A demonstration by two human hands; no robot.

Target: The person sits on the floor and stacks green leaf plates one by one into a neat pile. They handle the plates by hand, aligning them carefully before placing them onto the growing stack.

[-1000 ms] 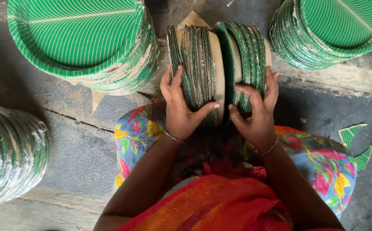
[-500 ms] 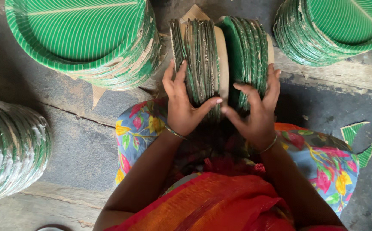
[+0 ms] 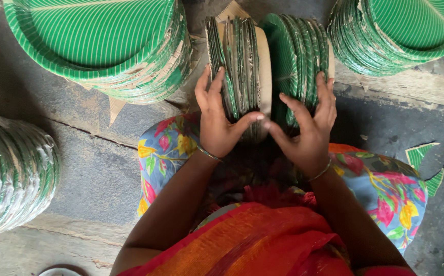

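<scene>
Plates on edge (image 3: 240, 61) stand in a row on the person's lap, a bundle of green striped paper plates split into 2 groups with a gap between them. Her left hand (image 3: 217, 120) has its fingers spread flat against the outer face of the left group, thumb hooked round to the brown cardboard back at the gap. Her right hand (image 3: 306, 130) cups the right group (image 3: 296, 56) the same way, fingers over the far side, thumb reaching in toward the split. Neither hand pinches; both press inward.

To do this well, I'd judge she needs even pressure from both palms so the rims stay lined up and none slides out below.

Flat stacks of like plates (image 3: 97, 43) (image 3: 401, 30) sit on the stone floor (image 3: 84, 163) beyond her knees, a wrapped bundle (image 3: 10, 174) at left.
</scene>
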